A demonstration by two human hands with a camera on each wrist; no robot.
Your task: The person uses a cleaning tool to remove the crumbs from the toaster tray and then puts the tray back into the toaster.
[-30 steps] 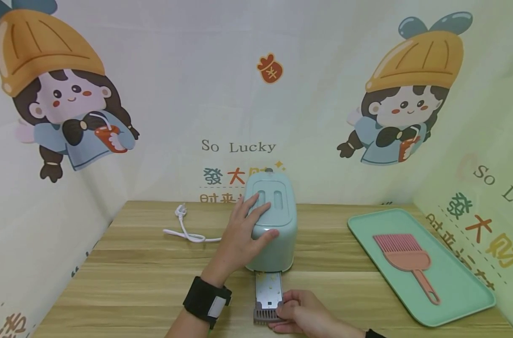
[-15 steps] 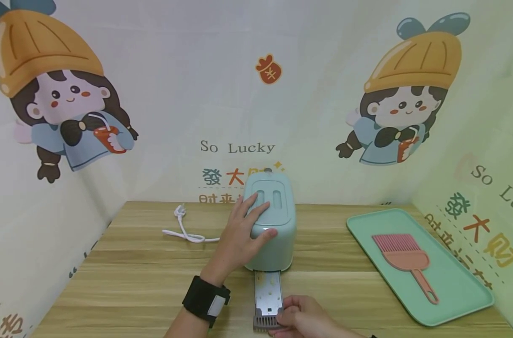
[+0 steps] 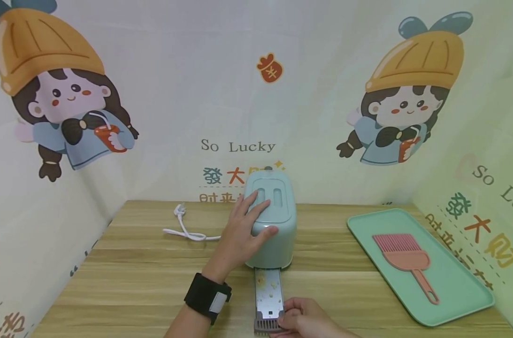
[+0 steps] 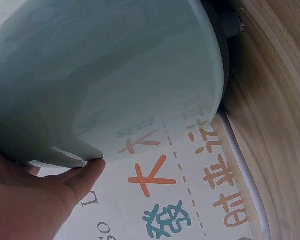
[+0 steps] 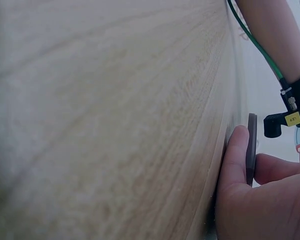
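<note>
A mint-green toaster (image 3: 273, 249) with a lid on top stands mid-table. My left hand (image 3: 241, 234) rests on it from the left, fingers spread over the lid and thumb along the near end. In the left wrist view, fingertips (image 4: 94, 167) lie at the edge of its glossy side. A crumb tray (image 3: 270, 293), shiny metal dotted with yellowish crumbs, sticks out of the near end toward me. My right hand (image 3: 304, 319) pinches the right side of its dark slotted front. The right wrist view has this dark edge (image 5: 251, 150) between thumb and finger.
On the right of the wooden table (image 3: 133, 291) lies a mint-green tray (image 3: 455, 291) bearing a pink brush and dustpan set (image 3: 408, 260). The toaster's white cord and plug (image 3: 188, 232) lie at the left. A printed cloth (image 3: 176, 94) hangs behind.
The crumb tray has slid further out toward me, drawn by my right hand, and more of its crumb-dotted metal shows. My left hand has stayed on the toaster.
</note>
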